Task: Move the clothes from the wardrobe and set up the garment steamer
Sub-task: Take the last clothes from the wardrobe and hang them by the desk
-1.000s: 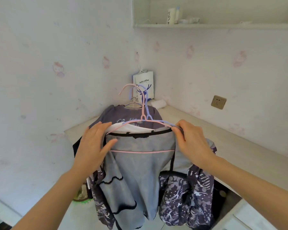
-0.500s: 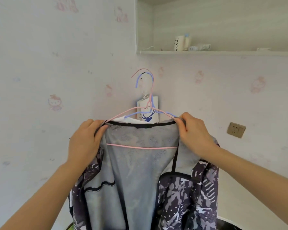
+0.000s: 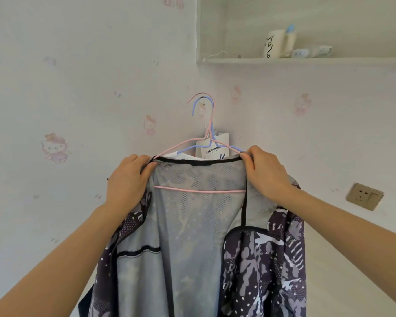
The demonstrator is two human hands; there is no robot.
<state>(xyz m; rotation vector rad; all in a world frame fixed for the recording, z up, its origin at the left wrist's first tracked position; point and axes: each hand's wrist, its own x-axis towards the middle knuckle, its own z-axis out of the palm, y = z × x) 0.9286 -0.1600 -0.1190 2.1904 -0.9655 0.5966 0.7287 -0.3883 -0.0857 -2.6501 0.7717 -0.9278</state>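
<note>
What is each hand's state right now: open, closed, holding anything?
Left hand: closed, gripping the patterned jacket at one shoulder.
Right hand: closed, pinching its other shoulder.

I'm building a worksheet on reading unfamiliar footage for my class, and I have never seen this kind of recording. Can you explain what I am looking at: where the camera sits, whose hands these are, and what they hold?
There is no machine here. A person wears one wide-angle camera on the head, looking forward and down, so the two bare arms reaching in are the wearer's own. The left hand and right hand each pinch a shoulder of a patterned jacket, whose grey mesh lining faces the camera. The jacket hangs on a pink hanger, and a blue hanger sits with it. The right hand's grip seems to take in the hanger ends too. Behind them, a paper bag shows against the wall. Up on the right, a shelf holds a mug, and a wall socket is lower right. No table shows.
</note>
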